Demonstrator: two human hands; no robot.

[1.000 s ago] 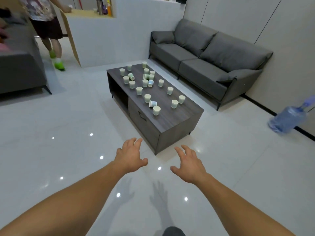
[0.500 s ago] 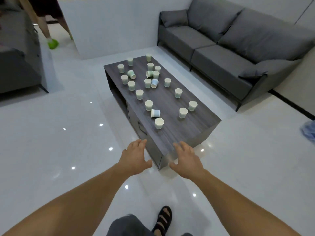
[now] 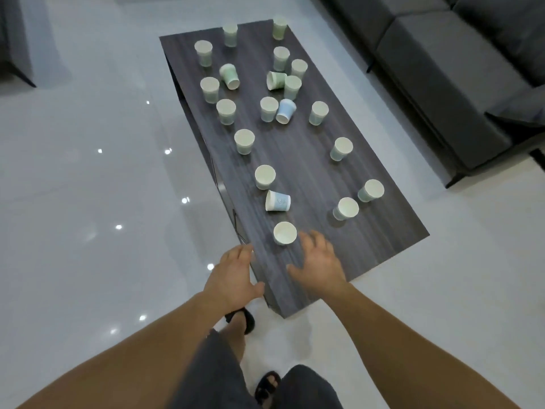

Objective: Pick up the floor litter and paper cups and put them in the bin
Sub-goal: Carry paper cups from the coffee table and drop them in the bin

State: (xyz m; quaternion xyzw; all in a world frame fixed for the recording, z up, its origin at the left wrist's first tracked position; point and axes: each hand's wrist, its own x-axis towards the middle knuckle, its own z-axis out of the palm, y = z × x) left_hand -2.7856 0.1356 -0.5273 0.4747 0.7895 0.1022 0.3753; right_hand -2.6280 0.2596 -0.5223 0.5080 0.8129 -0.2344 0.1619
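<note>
Several pale green and blue paper cups stand or lie scattered on a dark wooden coffee table (image 3: pixel 309 172). The nearest paper cup (image 3: pixel 285 233) stands upright close to the table's near end. A blue cup (image 3: pixel 277 201) lies on its side just beyond it. My right hand (image 3: pixel 319 262) hovers open over the table, its fingertips just right of the nearest cup. My left hand (image 3: pixel 233 274) is open at the table's near left corner. Neither hand holds anything. No bin is in view.
A grey sofa (image 3: pixel 457 69) runs along the table's right side with a narrow gap of floor between. Glossy white floor (image 3: pixel 88 202) spreads to the left. A dark armchair edge (image 3: pixel 14 39) shows at the top left. My sandalled feet (image 3: pixel 267 385) stand before the table's near end.
I have stepped up to the table and tilted my view down. Both hands moved forward; the right is now over the tabletop beside the nearest cup.
</note>
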